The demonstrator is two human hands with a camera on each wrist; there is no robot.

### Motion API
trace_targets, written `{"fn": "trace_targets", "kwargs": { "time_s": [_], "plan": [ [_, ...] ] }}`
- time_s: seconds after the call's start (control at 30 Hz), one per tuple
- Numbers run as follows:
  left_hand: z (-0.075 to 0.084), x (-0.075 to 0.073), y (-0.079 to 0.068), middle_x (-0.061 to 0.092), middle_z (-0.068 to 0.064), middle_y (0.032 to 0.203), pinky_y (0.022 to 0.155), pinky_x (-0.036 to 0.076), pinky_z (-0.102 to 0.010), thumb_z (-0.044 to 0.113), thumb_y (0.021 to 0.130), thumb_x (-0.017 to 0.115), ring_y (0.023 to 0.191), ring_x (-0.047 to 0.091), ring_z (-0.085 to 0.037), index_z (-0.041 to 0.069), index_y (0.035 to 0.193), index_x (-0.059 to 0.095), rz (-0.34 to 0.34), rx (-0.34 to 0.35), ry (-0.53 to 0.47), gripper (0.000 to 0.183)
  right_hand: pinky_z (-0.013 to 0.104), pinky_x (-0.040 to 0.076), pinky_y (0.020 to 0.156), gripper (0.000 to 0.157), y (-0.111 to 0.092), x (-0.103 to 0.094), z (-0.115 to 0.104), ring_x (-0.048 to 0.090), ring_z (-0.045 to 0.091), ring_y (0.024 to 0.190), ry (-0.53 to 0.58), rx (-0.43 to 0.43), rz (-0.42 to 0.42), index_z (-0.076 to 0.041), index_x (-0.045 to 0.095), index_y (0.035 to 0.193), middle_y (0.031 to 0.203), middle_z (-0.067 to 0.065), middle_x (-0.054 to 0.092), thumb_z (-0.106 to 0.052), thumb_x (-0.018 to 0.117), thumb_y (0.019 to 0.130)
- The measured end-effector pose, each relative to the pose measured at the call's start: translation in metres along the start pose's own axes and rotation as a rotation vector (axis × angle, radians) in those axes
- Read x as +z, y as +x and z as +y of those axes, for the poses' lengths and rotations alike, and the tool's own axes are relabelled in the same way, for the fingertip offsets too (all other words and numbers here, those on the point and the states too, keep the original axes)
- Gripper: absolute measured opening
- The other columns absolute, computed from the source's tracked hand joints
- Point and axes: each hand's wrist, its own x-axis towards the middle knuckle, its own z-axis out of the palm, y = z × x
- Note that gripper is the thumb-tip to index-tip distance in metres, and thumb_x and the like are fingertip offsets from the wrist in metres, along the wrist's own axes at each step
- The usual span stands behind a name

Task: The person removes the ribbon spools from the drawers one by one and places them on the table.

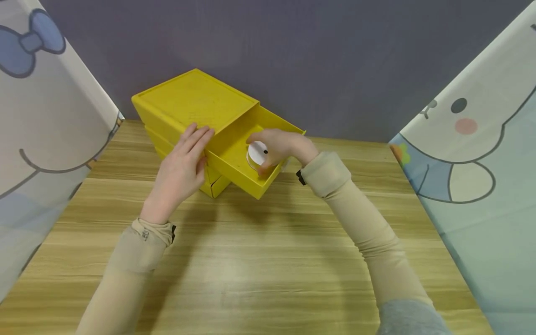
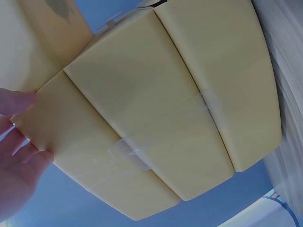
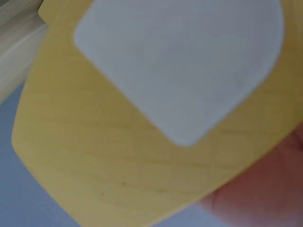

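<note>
A yellow drawer unit (image 1: 197, 97) stands at the back of the table, its top drawer (image 1: 234, 170) pulled out toward the front right. Inside that drawer is a round object (image 1: 256, 151) with a white top, a black dot and a yellowish side. My right hand (image 1: 278, 145) reaches in from the right, its fingers and thumb around the object. My left hand (image 1: 180, 165) rests with straight fingers on the unit's top near the drawer opening. The right wrist view shows a white label (image 3: 184, 71) on the yellow drawer front, which hides most of that hand.
Clear tape (image 2: 132, 153) spans the seams between the unit's tiers. A grey-blue wall (image 1: 335, 70) rises behind it. Cartoon-printed cloths (image 1: 473, 153) hang on both sides of the wood-grain table (image 1: 251, 270).
</note>
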Motion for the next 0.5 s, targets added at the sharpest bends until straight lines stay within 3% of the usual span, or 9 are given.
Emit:
{"fn": "trace_targets", "kwargs": {
  "time_s": [0.23, 0.5],
  "plan": [
    [-0.001, 0.001, 0.001, 0.047, -0.016, 0.145, 0.104, 0.047, -0.053, -0.008, 0.086, 0.053, 0.143, 0.034, -0.033, 0.003, 0.141, 0.046, 0.009, 0.006, -0.013, 0.057, 0.035, 0.048, 0.09, 0.077, -0.001, 0.0, -0.001, 0.05, 0.024, 0.108, 0.031, 0.036, 0.002, -0.011, 0.041, 0.144, 0.135, 0.01, 0.052, -0.025, 0.076, 0.077],
    [-0.004, 0.0, 0.001, 0.049, -0.017, 0.144, 0.103, 0.047, -0.054, -0.01, 0.084, 0.053, 0.142, 0.035, -0.034, 0.002, 0.14, 0.047, 0.029, 0.018, -0.028, 0.058, 0.034, 0.046, 0.088, 0.078, -0.013, -0.014, -0.007, 0.046, 0.023, 0.111, 0.111, 0.07, 0.139, -0.014, 0.036, 0.147, 0.142, 0.009, 0.045, -0.026, 0.073, 0.079]
  ]
}}
